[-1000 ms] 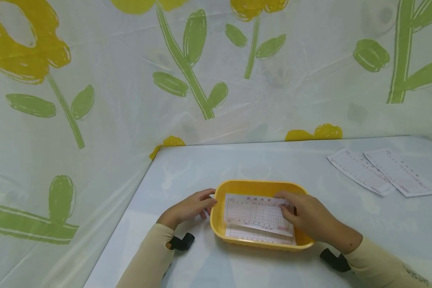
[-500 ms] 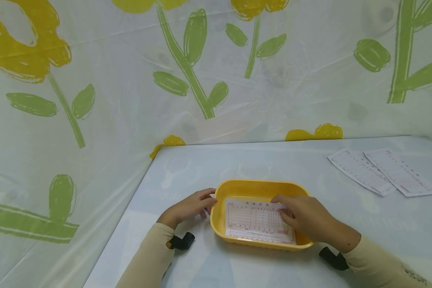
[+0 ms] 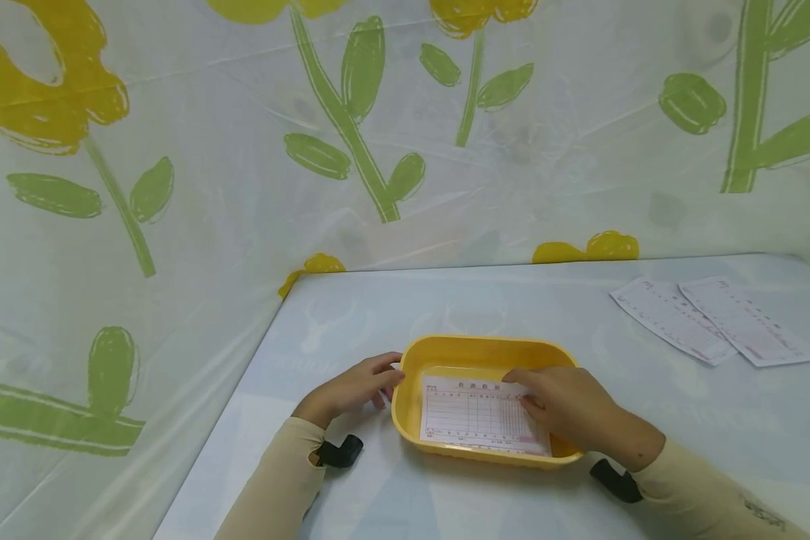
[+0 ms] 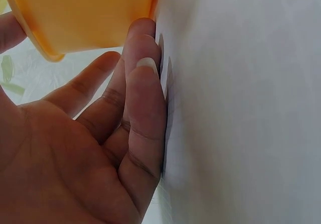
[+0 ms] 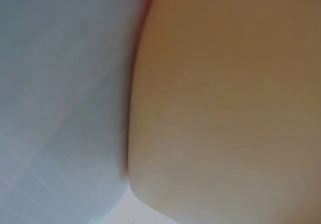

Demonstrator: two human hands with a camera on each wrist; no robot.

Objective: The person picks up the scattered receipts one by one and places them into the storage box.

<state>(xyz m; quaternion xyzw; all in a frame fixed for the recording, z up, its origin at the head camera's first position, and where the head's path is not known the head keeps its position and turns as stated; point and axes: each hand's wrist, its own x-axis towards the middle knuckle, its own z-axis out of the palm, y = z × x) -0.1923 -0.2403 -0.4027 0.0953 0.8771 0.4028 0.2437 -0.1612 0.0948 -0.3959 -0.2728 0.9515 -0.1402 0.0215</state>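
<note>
A yellow plastic basket (image 3: 486, 346) stands on the table with a printed receipt slip (image 3: 469, 416) inside it. The slip lies low in the basket, over another printed sheet whose edge barely shows. My right hand (image 3: 570, 409) reaches in over the right rim and pinches the slip's right end between thumb and fingers. At the left rim, my left hand (image 3: 354, 390) touches the basket with its thumb, its fingers relaxed. In the left wrist view those fingers (image 4: 145, 108) rest on the table beside the basket wall (image 4: 85, 15). The right wrist view shows only the basket's outer side (image 5: 225, 103).
Two more printed slips, one on the left (image 3: 671, 321) and one on the right (image 3: 749, 322), overlap at the table's back right. A flower-printed curtain (image 3: 513, 187) hangs behind the table (image 3: 378, 307) and along its left side.
My right hand has lowered the slip and drawn it slightly nearer, so it now covers most of the sheet beneath. The left hand and the basket have stayed in place.
</note>
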